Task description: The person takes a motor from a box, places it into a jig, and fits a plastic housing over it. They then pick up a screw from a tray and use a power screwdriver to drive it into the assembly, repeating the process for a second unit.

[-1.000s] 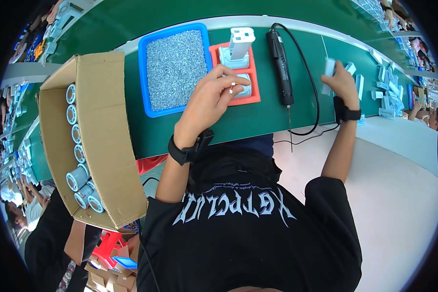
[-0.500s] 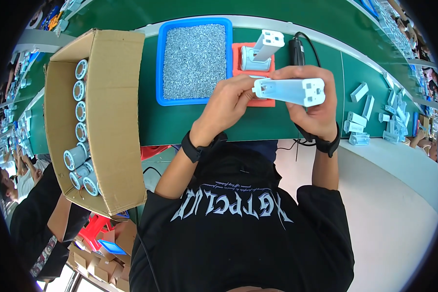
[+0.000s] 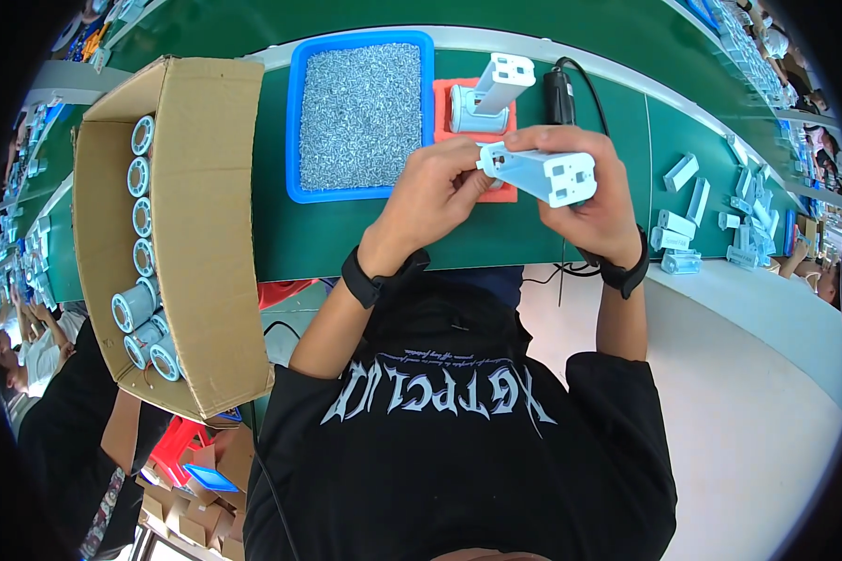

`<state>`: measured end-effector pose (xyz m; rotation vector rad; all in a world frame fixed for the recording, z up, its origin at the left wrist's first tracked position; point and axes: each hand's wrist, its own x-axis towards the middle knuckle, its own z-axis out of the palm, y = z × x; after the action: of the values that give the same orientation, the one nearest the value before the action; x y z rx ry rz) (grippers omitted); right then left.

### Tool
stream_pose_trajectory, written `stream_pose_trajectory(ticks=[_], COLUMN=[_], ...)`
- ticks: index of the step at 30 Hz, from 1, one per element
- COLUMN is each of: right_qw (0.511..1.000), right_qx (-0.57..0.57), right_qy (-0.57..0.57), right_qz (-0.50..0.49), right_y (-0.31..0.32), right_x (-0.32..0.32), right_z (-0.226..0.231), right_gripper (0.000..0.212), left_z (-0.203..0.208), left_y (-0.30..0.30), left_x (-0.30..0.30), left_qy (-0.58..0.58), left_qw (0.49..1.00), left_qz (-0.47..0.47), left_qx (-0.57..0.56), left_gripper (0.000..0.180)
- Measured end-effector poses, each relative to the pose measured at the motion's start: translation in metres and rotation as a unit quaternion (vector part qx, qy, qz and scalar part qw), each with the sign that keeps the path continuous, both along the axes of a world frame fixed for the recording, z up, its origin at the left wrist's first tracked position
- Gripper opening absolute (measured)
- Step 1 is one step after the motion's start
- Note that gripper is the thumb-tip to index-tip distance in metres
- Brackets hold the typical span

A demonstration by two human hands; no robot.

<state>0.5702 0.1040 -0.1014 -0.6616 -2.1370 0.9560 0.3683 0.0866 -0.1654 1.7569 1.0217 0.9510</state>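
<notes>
My right hand (image 3: 591, 192) is wrapped round a hollow white plastic housing (image 3: 531, 174) with square openings in its end. The housing is tilted above the front part of an orange-red foam holder (image 3: 507, 194). My left hand (image 3: 435, 187) is closed at the housing's left end, thumb and fingers pressed together; what they pinch is hidden. Under the hands, a pale part in the foam is mostly covered. Just behind, a white cylinder (image 3: 468, 110) lies in the foam, with another white housing (image 3: 507, 79) standing up from it.
A blue tray (image 3: 295, 122) of small metal screws stands left of the foam. Further left is a cardboard box (image 3: 206, 206) with several white cylinders (image 3: 136, 304). A black corded tool (image 3: 559, 98) lies behind my right hand. Loose white housings (image 3: 681, 173) lie at the right.
The housing in my right hand has turned, its right end swinging left and tipping more toward me. My left hand stays at its left end. The whole view has shifted slightly.
</notes>
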Motion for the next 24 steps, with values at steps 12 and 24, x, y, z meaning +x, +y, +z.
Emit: stream_pose_trajectory(ticks=[12,24], right_qw=[0.996,0.974], right_qx=[-0.033,-0.023], right_qy=[-0.029,-0.193], right_qz=[-0.082,-0.118], right_y=[-0.007,-0.007], right_x=[-0.003,-0.025], right_z=[-0.014,-0.032], right_gripper=[0.046,0.035], left_z=[-0.005,-0.002], left_y=[-0.001,0.0], left_x=[-0.003,-0.007], left_qy=[0.06,0.174], left_qw=[0.985,0.978], left_qz=[0.084,0.076], left_qx=[0.137,0.088], left_gripper=[0.027,0.052])
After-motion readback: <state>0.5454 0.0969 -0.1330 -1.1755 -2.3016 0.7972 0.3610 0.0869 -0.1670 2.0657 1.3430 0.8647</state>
